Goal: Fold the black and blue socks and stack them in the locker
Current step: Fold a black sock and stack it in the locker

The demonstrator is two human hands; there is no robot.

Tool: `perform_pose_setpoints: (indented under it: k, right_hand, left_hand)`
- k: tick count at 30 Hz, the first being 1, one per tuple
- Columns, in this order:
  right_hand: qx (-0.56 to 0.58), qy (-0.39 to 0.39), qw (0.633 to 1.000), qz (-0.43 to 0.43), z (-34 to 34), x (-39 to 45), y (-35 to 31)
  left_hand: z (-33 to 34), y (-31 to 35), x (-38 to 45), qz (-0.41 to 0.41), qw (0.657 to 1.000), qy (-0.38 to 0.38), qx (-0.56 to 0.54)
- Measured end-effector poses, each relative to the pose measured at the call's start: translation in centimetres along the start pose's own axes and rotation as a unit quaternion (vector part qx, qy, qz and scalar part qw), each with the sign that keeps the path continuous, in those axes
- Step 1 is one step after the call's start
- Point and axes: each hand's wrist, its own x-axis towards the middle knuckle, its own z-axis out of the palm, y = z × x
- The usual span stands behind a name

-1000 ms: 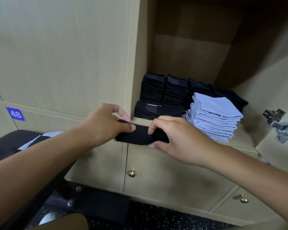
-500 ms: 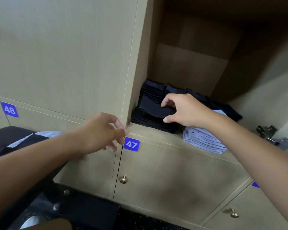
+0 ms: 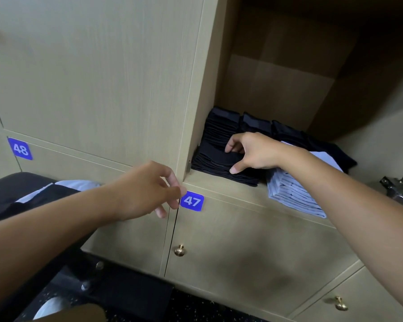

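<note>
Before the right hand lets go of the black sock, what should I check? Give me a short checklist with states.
1. Black sock lies on the front black stack: ok.
2. Right hand grip on the sock: ok.
3. Sock square with the stack: cannot tell.
4. Blue stack upright beside it: ok.
5. Left hand holds nothing, outside the locker: ok.

black socks (image 3: 221, 159); pale-blue socks (image 3: 293, 194)
</note>
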Motion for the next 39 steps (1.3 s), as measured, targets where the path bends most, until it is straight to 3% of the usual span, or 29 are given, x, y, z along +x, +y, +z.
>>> perform_pose_setpoints:
  k: [14, 23, 30, 39]
  right_hand:
    - [0.006, -0.003, 1.0, -0.017, 0.6, -0.5, -0.4]
    - [0.027, 0.111, 0.988, -0.101, 0.8, -4.4, -2.7]
    - [0.021, 0.088, 0.983, -0.16, 3.4, -8.1, -5.9]
    - [0.063, 0.016, 0.979, -0.191, 5.7, -8.9, -10.6]
  left_hand:
    - [-0.4, -0.1, -0.1, -0.002, 1.0, -0.004, 0.011]
    - [-2.8, -0.4, -0.4, 0.025, 0.994, 0.051, 0.088]
    - [-5.1, -1.3, -1.0, 0.022, 0.982, 0.08, 0.168]
    - [-9.0, -4.7, -2.4, -0.05, 0.966, 0.146, 0.209]
